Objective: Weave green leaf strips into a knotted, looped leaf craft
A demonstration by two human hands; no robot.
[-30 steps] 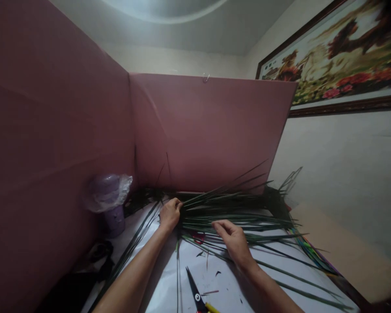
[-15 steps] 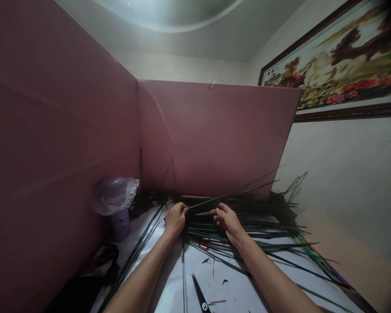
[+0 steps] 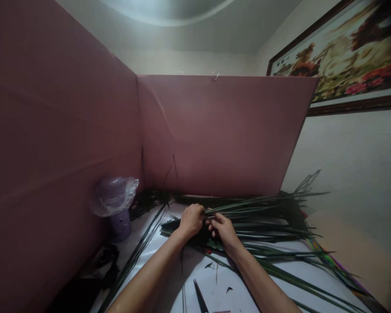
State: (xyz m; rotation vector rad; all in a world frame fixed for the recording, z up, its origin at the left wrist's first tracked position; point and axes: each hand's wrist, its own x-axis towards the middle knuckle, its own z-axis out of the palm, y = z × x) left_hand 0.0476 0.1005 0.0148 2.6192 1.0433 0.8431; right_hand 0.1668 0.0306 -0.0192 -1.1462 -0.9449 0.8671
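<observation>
Long, narrow green leaf strips (image 3: 263, 227) lie in a loose bundle across the white tabletop, most of them reaching to the right. My left hand (image 3: 192, 221) is closed at the left part of the bundle, its fingers gripping some of the strips. Just beside it, my right hand (image 3: 224, 232) has its fingers bent and pinched on strips too, the fingertips almost meeting those of the left. What exactly lies between the fingertips is partly hidden. Below the hands, the dark blade of a pair of scissors (image 3: 200, 296) points away from me, its handles out of view.
A purple cup-like container (image 3: 121, 224) under clear plastic stands at the left. Pink panels (image 3: 221, 134) rise at the back and left. More strips (image 3: 135, 256) lie on the left side. Small leaf scraps (image 3: 229, 289) dot the white tabletop (image 3: 169, 278). A framed picture (image 3: 345, 61) hangs right.
My left hand has moved right, close to my right hand. The right fingers, spread before, are now drawn in on the strips. The raised strip has come down, and the view has shifted slightly.
</observation>
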